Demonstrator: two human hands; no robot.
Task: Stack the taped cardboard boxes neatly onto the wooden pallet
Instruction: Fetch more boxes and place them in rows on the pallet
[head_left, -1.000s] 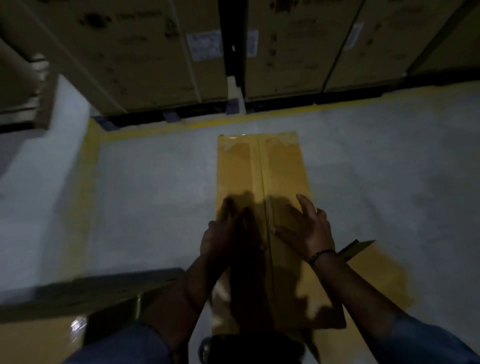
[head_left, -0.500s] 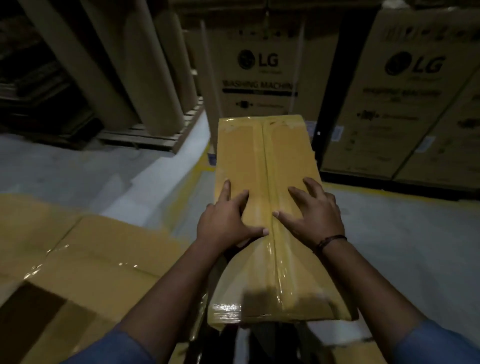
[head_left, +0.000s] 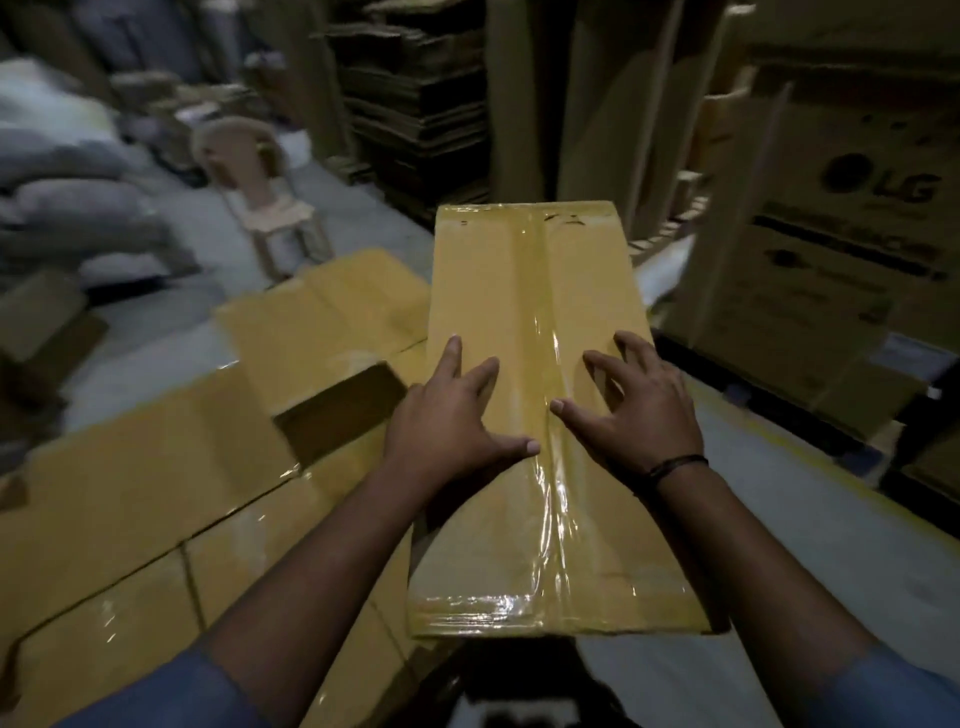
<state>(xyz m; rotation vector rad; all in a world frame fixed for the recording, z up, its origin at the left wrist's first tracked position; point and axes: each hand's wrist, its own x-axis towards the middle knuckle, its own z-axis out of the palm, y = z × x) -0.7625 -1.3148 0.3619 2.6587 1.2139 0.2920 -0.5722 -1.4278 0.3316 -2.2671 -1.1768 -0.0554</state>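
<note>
Your left hand (head_left: 452, 423) and right hand (head_left: 636, 410) press spread fingers on the taped box (head_left: 535, 270) stretching toward twelve o'clock.

The grey concrete floor (head_left: 841, 561) shows right of the right grip (head_left: 641, 415). Left of the left grip (head_left: 447, 431) stands a block of taped boxes (head_left: 156, 493); beyond it, a wooden stool (head_left: 275, 218).

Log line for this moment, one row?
left hand: pressing box top | right hand: pressing box top | other boxes: taped, lower left
</note>
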